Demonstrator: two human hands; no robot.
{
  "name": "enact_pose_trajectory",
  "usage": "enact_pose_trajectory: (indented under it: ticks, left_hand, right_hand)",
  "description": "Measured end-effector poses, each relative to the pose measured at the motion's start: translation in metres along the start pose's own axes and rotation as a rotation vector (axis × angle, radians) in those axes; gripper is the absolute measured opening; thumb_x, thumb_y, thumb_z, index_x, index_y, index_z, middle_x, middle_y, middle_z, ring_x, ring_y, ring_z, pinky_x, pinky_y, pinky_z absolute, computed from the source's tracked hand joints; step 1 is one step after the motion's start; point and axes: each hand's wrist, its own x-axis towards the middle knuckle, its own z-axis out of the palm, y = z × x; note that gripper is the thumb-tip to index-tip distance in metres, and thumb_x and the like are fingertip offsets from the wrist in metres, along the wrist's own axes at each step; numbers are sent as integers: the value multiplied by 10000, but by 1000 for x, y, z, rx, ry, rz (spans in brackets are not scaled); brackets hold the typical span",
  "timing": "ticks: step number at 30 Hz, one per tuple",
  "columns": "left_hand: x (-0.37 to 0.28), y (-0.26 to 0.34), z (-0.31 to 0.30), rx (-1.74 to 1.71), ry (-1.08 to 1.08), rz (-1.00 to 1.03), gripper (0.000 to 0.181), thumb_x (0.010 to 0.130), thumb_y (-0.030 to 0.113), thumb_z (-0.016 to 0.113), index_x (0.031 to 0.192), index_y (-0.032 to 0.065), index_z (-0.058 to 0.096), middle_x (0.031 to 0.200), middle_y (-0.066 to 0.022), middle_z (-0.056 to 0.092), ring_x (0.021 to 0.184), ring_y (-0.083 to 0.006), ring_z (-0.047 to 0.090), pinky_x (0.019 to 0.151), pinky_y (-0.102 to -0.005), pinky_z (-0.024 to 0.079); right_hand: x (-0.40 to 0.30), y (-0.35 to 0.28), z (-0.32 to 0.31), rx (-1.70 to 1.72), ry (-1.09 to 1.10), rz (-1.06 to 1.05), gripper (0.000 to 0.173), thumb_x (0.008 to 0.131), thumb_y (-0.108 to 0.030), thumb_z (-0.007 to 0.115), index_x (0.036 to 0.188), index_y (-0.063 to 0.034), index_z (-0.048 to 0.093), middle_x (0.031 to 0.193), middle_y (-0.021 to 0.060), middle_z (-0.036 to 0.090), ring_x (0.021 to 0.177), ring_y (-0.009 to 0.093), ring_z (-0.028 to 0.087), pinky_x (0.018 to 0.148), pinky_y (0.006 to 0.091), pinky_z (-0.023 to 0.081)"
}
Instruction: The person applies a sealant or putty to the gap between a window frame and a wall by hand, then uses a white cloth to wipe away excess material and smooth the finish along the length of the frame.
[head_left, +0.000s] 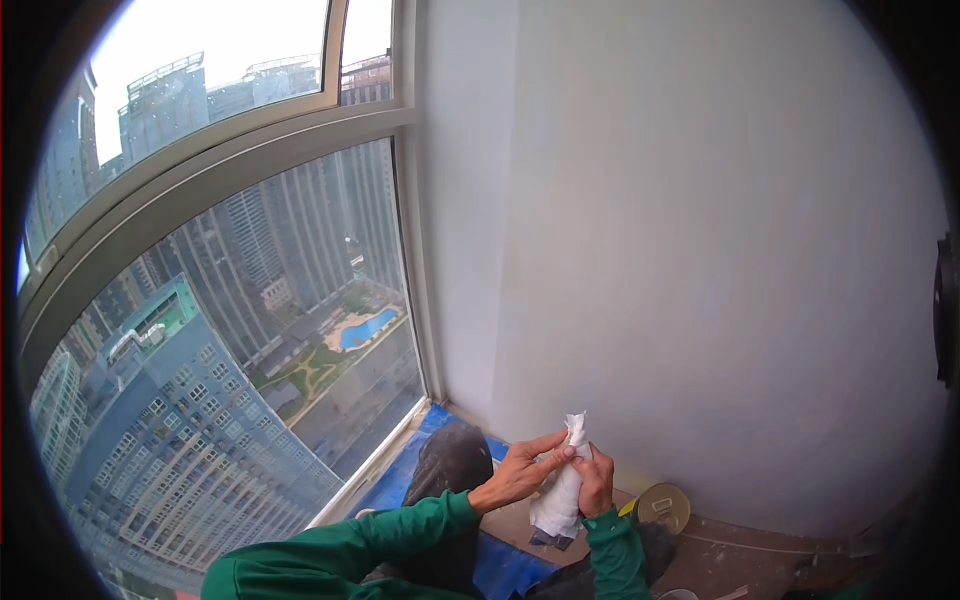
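A white, wrinkled, cone-shaped bundle (557, 501), wrapped in what looks like paper, cloth or plastic film, stands between my hands with its narrow twisted end up. Its wide lower end shows a dark edge. My left hand (521, 469) reaches from the left, with thumb and index finger pinching the bundle near its narrow tip. My right hand (595, 481) is closed around the upper part from the right side. Green sleeves cover both forearms. My bent knees in dark, dusty trousers are on either side of the bundle.
Blue sheeting (401, 469) lies along the window sill and under me. A round can (664, 508) with a ring on its end is near my right knee, by the grey-white wall (675, 262). A large framed window (225, 161) on the left overlooks tall buildings far below.
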Motion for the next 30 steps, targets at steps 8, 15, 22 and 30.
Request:
enact_pose_trajectory:
  ticks: [8, 15, 22, 30]
  left_hand:
    - [20, -37, 20, -252, 53, -20, 349, 1000, 230, 610, 1260, -3, 623, 1052, -24, 673, 923, -68, 583, 803, -241, 500]
    - [31, -6, -29, -324, 251, 118, 254, 1032, 261, 519, 1112, 23, 556, 952, -113, 680, 802, -162, 661, 724, -302, 556]
    - [70, 95, -145, -78, 429, 548, 371, 997, 192, 601, 1311, 2, 552, 1003, -58, 682, 818, -108, 628, 705, -253, 526]
    - [163, 285, -154, 255, 765, 900, 370, 944, 195, 660, 1252, -11, 656, 986, -59, 704, 876, -103, 613, 783, -248, 513]
  right_hand:
    - [-5, 4, -5, -186, 10, 18, 344, 896, -238, 496, 1032, 30, 663, 859, 157, 682, 761, 244, 634, 690, 345, 490]
    - [-22, -26, -38, -255, 179, -133, 348, 916, -265, 635, 1068, 46, 675, 908, 170, 710, 763, 252, 691, 665, 352, 528]
    - [-23, -11, -82, -171, 169, 70, 256, 900, -187, 685, 992, 52, 679, 869, 147, 723, 681, 150, 682, 662, 284, 542]
    - [-38, 128, -74, -695, -322, 193, 388, 837, -412, 711, 973, -51, 743, 893, 200, 729, 855, 342, 716, 775, 420, 553]
